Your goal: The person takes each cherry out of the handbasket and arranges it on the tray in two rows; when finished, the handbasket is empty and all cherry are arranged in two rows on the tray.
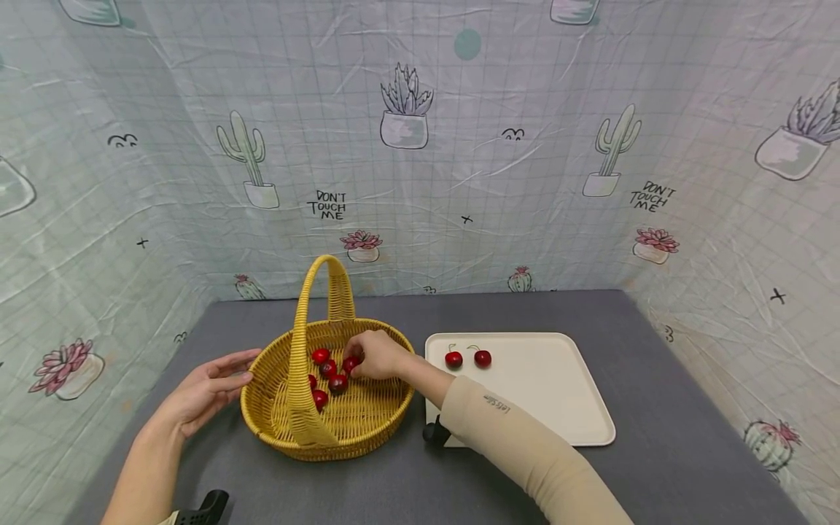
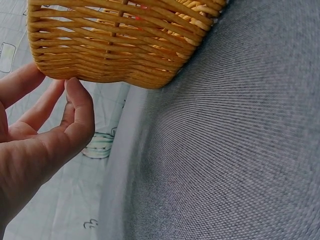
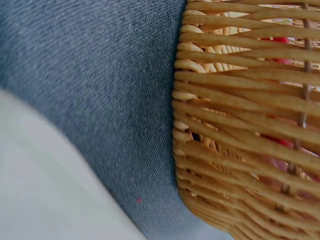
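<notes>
In the head view, the right hand (image 1: pixel 379 356), in a cream sleeve (image 1: pixel 525 452), reaches over the rim of the yellow oval woven basket (image 1: pixel 357 446) and pinches a round, glossy dark-red cherry (image 1: pixel 351 366) inside it; five other red cherries (image 1: pixel 337 384) show on the basket floor, just beside the held one, the leftmost partly hidden by the tall arched handle (image 1: pixel 298 386); the left hand (image 1: pixel 208 390) grasps nothing, its fingers loosely extended and its fingertips at the basket's outer left side; to the right lies a cream rectangular tray (image 1: pixel 545 394) with two stemmed red cherries (image 1: pixel 482 358) near its far left corner; basket and tray stand apart on the dark grey cloth-covered table (image 1: pixel 295 488); in the left wrist view, the left hand's fingertips touch the basket's rim from outside, without closing round it; in the right wrist view, the basket's woven side fills the right, with red patches showing through gaps; the right hand's grip cannot be made out there.
</notes>
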